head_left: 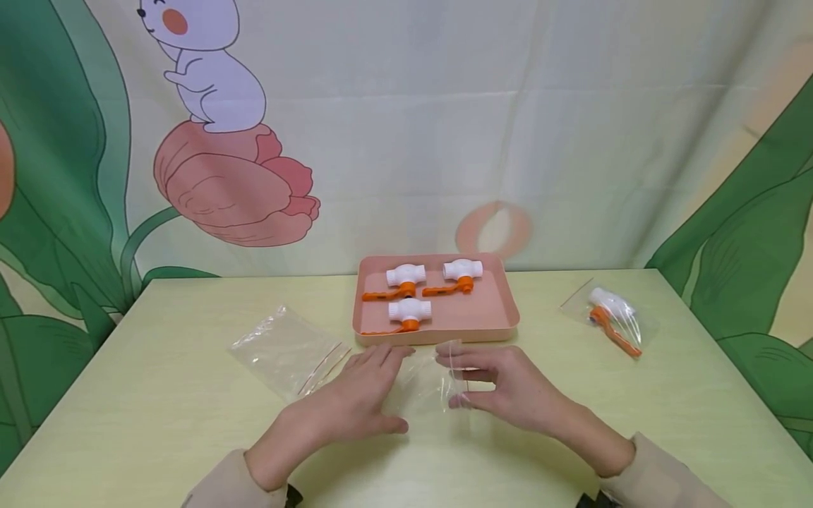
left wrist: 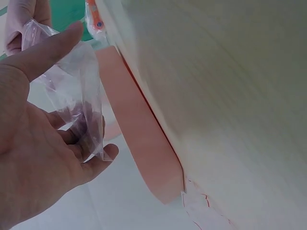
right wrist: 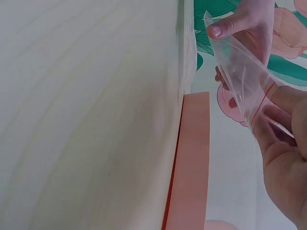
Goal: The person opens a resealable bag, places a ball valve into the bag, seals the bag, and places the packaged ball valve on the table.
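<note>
Clear bag (head_left: 422, 384) with red seal line (right wrist: 263, 104) at the fingers (head_left: 479, 360)
Beyond them, white valves (head_left: 409, 309) with orange handles (head_left: 442, 290), pink tray (head_left: 492, 300); beneath, pale-yellow table (head_left: 159, 395).

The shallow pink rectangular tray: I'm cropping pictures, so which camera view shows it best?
The head view: it looks down into the tray, showing its rim and three white valves with orange handles inside. The left wrist view shows mainly an outer wall, the right wrist view only part of one, cut off by the frame.

The clear zip bag (left wrist: 76, 91) is partly hidden by the left thumb (left wrist: 55, 52), the front ball valve (head_left: 409, 310) by the pink tray's rim (head_left: 438, 336).
</note>
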### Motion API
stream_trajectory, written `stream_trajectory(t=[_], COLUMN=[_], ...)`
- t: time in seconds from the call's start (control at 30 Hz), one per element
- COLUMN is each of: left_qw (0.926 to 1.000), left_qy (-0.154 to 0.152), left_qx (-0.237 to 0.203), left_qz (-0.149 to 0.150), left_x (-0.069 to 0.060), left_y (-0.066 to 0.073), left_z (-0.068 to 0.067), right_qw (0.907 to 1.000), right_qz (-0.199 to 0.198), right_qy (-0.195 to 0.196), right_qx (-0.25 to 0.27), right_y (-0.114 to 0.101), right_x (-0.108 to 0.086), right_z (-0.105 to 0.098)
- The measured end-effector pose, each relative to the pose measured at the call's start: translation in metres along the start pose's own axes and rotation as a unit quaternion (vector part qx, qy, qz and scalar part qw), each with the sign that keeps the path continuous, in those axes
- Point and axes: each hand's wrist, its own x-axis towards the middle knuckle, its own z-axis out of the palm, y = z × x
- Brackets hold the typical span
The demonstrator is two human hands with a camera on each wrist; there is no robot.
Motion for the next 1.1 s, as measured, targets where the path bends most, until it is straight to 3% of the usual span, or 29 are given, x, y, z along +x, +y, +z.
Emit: stream_trajectory(t=[0.17, 0.4, 0.87, 1.1], left_qw=[0.9998, 0.9998, 0.9993, 0.9993], left_qy=[0.009, 0.012, 0.0, 0.016], left_qx=[-0.015, -0.002, 0.022, 0.027], left_qz=[0.008, 0.013, -0.029, -0.02], left_x=[-0.0013, -0.0025, -0.006, -0.0057], left_y=[-0.0003, 0.0019, 0.0001, -0.0003], left_z=[-0.0017, -0.0014, -0.0047, -0.0055], right_qw=[0.9993, 0.9964, 0.9954, 0.9967], right_qz=[0.029, 0.062, 0.067, 0.058], right_qy=[0.011, 0.024, 0.021, 0.028], right_qx=[0.023, 0.052, 0.065, 0.05], right_y=[0.001, -0.0017, -0.0018, -0.0005], right_x=[0.0011, 0.0004, -0.0001, 0.0009], right_z=[-0.0007, 0.0004, 0.0006, 0.0021])
